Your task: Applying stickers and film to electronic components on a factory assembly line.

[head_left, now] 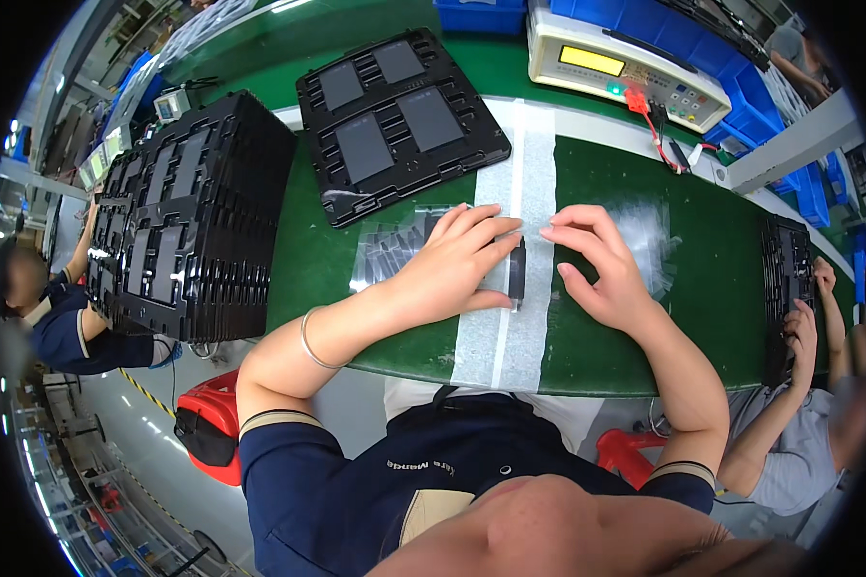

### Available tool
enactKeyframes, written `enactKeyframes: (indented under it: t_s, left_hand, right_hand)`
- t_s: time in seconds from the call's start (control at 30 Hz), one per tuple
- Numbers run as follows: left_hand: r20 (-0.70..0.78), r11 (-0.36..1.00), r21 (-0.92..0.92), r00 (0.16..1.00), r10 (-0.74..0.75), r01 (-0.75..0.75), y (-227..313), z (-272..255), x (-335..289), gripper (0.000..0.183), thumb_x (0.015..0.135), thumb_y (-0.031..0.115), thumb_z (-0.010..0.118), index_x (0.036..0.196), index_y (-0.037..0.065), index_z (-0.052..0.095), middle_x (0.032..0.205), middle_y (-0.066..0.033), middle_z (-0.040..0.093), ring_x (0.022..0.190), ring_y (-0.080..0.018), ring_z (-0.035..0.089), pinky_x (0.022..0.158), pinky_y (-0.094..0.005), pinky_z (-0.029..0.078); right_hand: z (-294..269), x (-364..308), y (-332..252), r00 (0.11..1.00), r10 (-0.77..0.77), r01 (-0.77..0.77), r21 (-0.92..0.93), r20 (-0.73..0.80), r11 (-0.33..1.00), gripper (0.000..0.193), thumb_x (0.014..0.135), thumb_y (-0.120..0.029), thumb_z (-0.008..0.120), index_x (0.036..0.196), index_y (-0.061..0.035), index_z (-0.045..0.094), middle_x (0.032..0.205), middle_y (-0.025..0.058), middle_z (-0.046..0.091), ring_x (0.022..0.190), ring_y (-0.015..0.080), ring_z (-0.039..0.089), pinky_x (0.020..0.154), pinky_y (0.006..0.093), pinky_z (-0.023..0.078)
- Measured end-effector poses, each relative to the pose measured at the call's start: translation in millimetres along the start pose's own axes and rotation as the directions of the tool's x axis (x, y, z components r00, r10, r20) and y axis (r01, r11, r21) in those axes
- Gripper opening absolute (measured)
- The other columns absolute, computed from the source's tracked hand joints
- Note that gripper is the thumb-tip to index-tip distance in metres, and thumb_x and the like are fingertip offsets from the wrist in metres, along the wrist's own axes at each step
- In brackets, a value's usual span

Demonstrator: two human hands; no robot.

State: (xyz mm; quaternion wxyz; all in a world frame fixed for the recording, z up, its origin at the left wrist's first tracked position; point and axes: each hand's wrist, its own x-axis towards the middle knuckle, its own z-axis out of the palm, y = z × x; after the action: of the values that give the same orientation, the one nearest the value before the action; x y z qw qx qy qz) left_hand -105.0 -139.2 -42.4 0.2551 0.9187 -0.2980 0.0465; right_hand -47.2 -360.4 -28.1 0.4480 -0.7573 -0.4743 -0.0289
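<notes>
My left hand (pixel 457 260) lies over the white strip of sheeting (pixel 491 351), with its thumb and fingers at opposite ends of a narrow dark flat piece (pixel 518 274). Most of that piece is hidden under the hand. To its right, my right hand (pixel 601 264) hovers at the strip's edge with bent fingers, thumb and forefinger apart; nothing shows between them. Thin clear film pieces with dark parts (pixel 390 255) lie beside my left wrist. More clear film (pixel 649 231) is spread behind my right hand.
A black tray (pixel 332 207) holding several grey flat packs sits at the back. Stacked black trays (pixel 226 288) rise at the left. A bench meter (pixel 635 82) with red leads stands back right. Co-workers sit at both sides; the right one handles black trays (pixel 779 279).
</notes>
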Motion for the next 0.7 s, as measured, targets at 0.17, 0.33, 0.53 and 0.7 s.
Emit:
enactKeyframes:
  t_s: [0.17, 0.33, 0.53, 0.7]
  left_hand:
    - [-0.01, 1.0, 0.004, 1.0, 0.01, -0.01, 1.0, 1.5, 0.8, 0.067, 0.063, 0.026, 0.077, 0.12, 0.006, 0.05, 0.128, -0.012, 0.044, 0.124, -0.0328, 0.035, 0.102, -0.0522, 0.028]
    - [-0.032, 0.999, -0.009, 0.999, 0.036, -0.036, 1.6, 1.3, 1.6, 0.061, 0.065, 0.027, 0.076, 0.117, 0.005, 0.052, 0.126, -0.0123, 0.045, 0.124, -0.0329, 0.036, 0.101, -0.0515, 0.029]
    - [-0.165, 0.98, -0.135, 0.979, 0.121, -0.144, -5.8, -2.5, 4.7, 0.044, 0.07, 0.022, 0.072, 0.106, 0.003, 0.056, 0.116, -0.0132, 0.051, 0.115, -0.0329, 0.045, 0.097, -0.0442, 0.035]
    - [-0.394, 0.999, 0.041, 0.919, 0.022, -0.006, -40.7, -39.6, 23.8, 0.018, 0.075, 0.008, 0.064, 0.09, -0.001, 0.06, 0.102, -0.0143, 0.06, 0.097, -0.0301, 0.058, 0.085, -0.035, 0.047]
  right_hand:
    - [3.4, -2.8, 0.7, 1.0, -0.006, 0.005, 0.002, 0.008, 1.0, 0.034, 0.067, 0.01, 0.06, 0.099, -0.0036, 0.061, 0.105, 0.0114, 0.05, 0.092, 0.0237, 0.055, 0.079, 0.0318, 0.048]
    - [2.7, -5.0, 1.0, 0.999, 0.024, -0.023, 0.039, -0.029, 0.999, 0.026, 0.07, 0.009, 0.058, 0.094, -0.0023, 0.062, 0.104, 0.0114, 0.051, 0.089, 0.0225, 0.058, 0.077, 0.0307, 0.049]
    - [0.1, -3.7, -2.5, 0.999, -0.01, 0.01, 0.002, -0.052, 1.0, 0.021, 0.073, 0.008, 0.057, 0.09, -0.0018, 0.063, 0.1, 0.0101, 0.053, 0.085, 0.021, 0.059, 0.072, 0.0297, 0.05]
    - [-1.7, -10.7, 1.6, 0.997, -0.016, 0.015, -0.011, -0.078, 1.0, 0.017, 0.074, 0.007, 0.056, 0.088, -0.0021, 0.062, 0.099, 0.0086, 0.054, 0.081, 0.0193, 0.06, 0.068, 0.029, 0.049]
